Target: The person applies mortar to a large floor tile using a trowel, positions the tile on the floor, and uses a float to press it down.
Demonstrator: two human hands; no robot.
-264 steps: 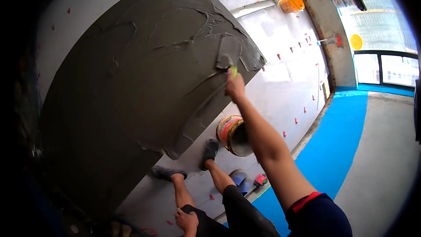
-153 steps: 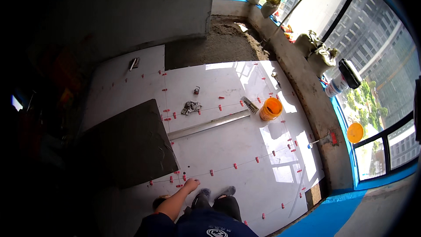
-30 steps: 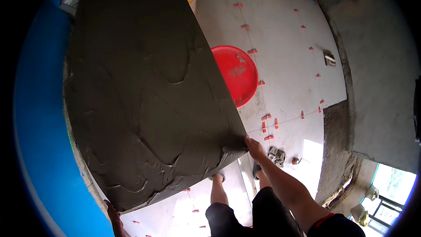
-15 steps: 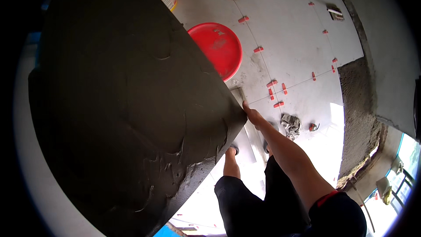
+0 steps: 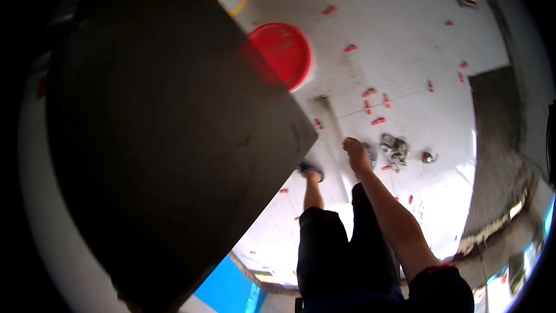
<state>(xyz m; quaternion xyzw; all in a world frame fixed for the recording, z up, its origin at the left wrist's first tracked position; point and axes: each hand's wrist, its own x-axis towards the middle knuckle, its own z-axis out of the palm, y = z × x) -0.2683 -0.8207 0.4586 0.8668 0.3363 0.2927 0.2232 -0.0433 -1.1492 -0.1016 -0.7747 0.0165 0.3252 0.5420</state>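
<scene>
A large mortar-coated slab (image 5: pixel 168 139) fills the left, raised on edge above the white tiled floor (image 5: pixel 405 52); my left hand is hidden, its grip undeterminable. A red bucket (image 5: pixel 281 55) stands just beyond the slab's right edge. My right hand (image 5: pixel 356 153) hangs clear of the slab, fingers loosely curled, holding nothing.

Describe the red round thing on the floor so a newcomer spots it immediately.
Start at the white tiled floor dotted with small red spacer clips. Follow the upper right edge of the big dark mortar-coated slab to the red round basin. It is the only large red disc; the slab's edge partly covers it.
</scene>
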